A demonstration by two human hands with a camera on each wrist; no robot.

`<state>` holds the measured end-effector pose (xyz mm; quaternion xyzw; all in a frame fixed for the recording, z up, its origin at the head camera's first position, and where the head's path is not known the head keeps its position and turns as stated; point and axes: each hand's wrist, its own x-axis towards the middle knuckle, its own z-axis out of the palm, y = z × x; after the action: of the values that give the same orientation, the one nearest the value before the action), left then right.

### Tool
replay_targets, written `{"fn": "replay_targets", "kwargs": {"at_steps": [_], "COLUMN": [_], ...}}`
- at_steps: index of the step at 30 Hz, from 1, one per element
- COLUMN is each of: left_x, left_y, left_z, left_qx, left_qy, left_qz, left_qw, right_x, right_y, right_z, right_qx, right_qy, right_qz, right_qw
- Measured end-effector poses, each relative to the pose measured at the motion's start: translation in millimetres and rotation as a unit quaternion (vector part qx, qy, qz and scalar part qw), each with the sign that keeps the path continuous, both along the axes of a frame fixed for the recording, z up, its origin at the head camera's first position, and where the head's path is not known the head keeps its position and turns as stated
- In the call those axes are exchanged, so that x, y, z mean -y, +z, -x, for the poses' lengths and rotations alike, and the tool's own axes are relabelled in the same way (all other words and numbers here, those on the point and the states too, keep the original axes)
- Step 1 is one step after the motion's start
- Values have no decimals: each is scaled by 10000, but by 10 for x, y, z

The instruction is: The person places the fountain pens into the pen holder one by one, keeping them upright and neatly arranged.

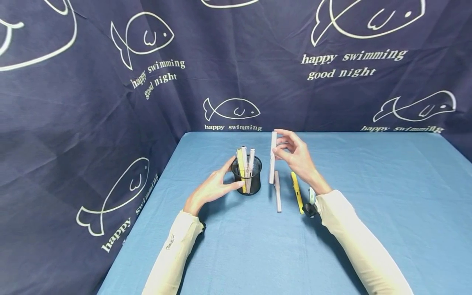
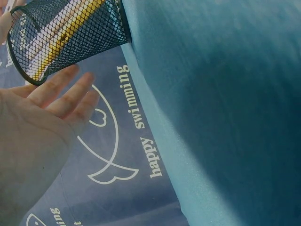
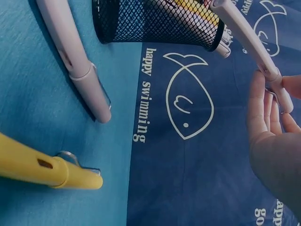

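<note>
A black mesh pen holder (image 1: 254, 184) stands upright on the table, with a yellow pen (image 1: 241, 162) and pale pens (image 1: 251, 159) leaning inside. My left hand (image 1: 212, 186) holds its left side, thumb in front and fingers behind; in the left wrist view the mesh pen holder (image 2: 89, 37) lies beyond the fingers. Right of the holder, my right hand (image 1: 295, 155) pinches a pale pen (image 1: 272, 168) near its clip end, upright and raised off the table. Below it lie a pale pink pen (image 1: 278, 196) and a yellow pen (image 1: 296, 190), both showing in the right wrist view.
A blue cloth covers the table (image 1: 243, 254). Dark blue curtain fabric (image 1: 258, 61) with white fish drawings and lettering hangs behind the table and along its left side. The right wrist carries a dark strapped device (image 1: 309, 209).
</note>
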<state>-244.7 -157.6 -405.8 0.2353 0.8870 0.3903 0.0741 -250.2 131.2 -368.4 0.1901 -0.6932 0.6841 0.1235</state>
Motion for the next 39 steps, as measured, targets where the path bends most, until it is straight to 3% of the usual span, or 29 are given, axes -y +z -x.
{"fn": "replay_targets", "kwargs": {"at_steps": [12, 39], "left_x": [3, 6], "left_y": [-18, 2], "left_z": [-1, -6], "left_qx": [-146, -39], "left_qy": [-105, -104], "left_qz": [-30, -114], "left_qw": [9998, 9999], "right_x": [86, 243], "right_y": [26, 106], "right_z": [39, 118], "right_qx": [-239, -319], "right_qy": [89, 20], "right_qz": [140, 568], "right_qw": [9996, 9979]}}
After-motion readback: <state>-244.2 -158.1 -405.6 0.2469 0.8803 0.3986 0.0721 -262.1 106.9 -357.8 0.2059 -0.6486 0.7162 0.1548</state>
